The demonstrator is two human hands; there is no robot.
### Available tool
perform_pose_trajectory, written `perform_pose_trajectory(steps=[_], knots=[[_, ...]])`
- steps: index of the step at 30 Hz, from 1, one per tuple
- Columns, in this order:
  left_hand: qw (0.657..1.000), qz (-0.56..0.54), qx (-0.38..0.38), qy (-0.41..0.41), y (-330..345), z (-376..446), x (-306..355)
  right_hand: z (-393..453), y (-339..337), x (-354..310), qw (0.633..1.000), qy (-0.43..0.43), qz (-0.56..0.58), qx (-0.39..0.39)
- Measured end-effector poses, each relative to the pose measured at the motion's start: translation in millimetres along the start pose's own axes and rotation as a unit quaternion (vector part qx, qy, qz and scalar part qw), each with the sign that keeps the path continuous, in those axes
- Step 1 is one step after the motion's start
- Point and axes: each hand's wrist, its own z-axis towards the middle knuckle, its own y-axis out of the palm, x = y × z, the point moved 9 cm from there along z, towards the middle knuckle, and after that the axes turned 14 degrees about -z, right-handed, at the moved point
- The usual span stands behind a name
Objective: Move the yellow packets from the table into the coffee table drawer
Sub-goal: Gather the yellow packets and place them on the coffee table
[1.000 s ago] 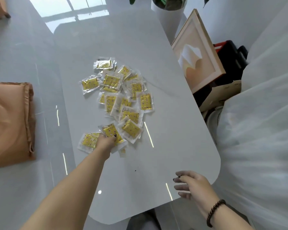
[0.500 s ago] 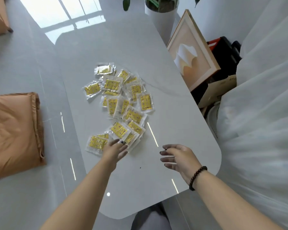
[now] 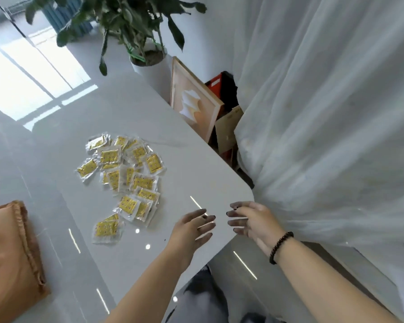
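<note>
Drawn back off the yellow packets [image 3: 124, 180] and toward the near right corner of the desk [image 3: 196, 173], left hand [image 3: 191, 227] and right hand [image 3: 250, 220] both spread and empty, whole heap left lying mid-desk, drawer unseen, nothing moved.

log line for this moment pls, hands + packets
left hand: open, empty, over table | right hand: open, empty, at table corner | yellow packets: piled on table, untouched | drawer: not in view
</note>
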Motion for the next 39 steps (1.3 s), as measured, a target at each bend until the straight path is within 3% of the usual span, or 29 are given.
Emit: perform_pose_trajectory(steps=[8, 13, 17, 30, 39], knots=[[0.983, 0.148, -0.107, -0.015, 167.7, -71.2, -109.8, -92.7, -184.4, 99.1, 0.981, -0.013, 0.169, 0.095], [0.963, 0.219, -0.153, -0.024, 251.3, -108.4, -211.2, -160.2, -299.4, 172.8, 0.958, -0.017, 0.236, 0.163], [0.927, 0.308, -0.202, -0.067, 319.8, -149.5, -318.6, -224.3, -402.6, 255.5, 0.923, -0.011, 0.299, 0.24], [0.859, 0.409, -0.272, -0.142, 448.0, -187.1, -482.9, -297.2, -541.2, 372.7, 0.825, 0.02, 0.442, 0.351], [0.814, 0.461, -0.312, -0.163, 573.9, -179.0, -574.6, -319.6, -664.5, 425.1, 0.768, 0.035, 0.493, 0.408]])
